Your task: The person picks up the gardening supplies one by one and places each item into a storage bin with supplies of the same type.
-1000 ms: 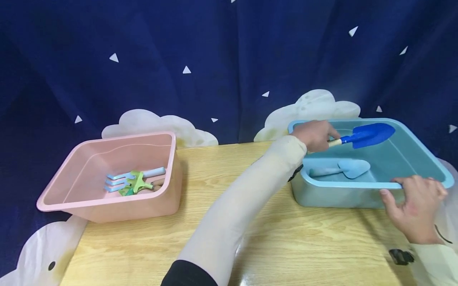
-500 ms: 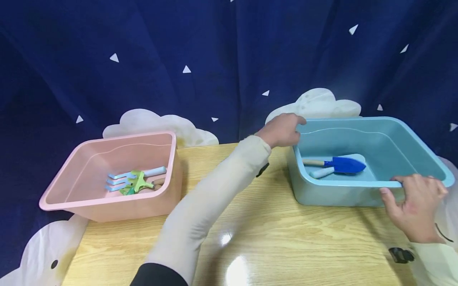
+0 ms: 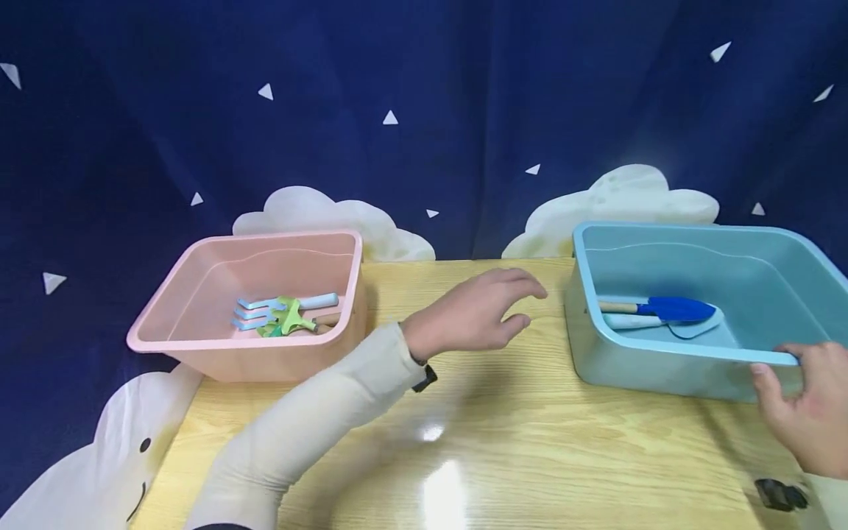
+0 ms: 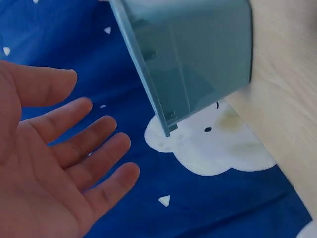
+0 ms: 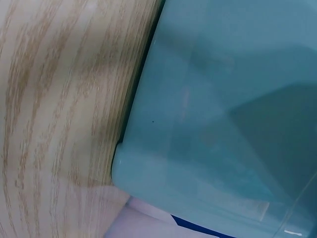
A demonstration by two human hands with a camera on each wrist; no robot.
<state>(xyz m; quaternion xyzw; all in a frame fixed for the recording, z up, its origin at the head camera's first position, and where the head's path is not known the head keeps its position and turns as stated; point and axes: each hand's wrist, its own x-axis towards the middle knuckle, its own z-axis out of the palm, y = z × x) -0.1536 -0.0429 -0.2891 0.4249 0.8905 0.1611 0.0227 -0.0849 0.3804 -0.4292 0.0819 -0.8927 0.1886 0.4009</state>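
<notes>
My left hand (image 3: 475, 311) hovers over the table between the two bins, its fingers loosely spread and holding nothing. The left wrist view shows that palm (image 4: 54, 173) bare, apart from the blue bin. With thumb outside and fingers over the rim, my right hand (image 3: 816, 412) grips the near edge of the blue bin (image 3: 656, 372). Inside that bin a dark blue trowel (image 3: 682, 309) with a wooden handle lies across a light blue trowel (image 3: 697, 328). Only the blue bin's wall (image 5: 208, 109) and the table fill the right wrist view; the hand is hidden there.
A pink bin (image 3: 252, 361) stands at the left, holding a light blue hand rake (image 3: 321, 300), a light green tool (image 3: 293, 318) and wooden handles (image 3: 326, 319). Behind the wooden table (image 3: 530, 442) hangs a navy curtain (image 3: 424, 88) with white clouds and triangles.
My left hand has let go of the dark blue trowel in the blue bin and moved left, out over the table. The right hand keeps its grip; the head view has shifted left.
</notes>
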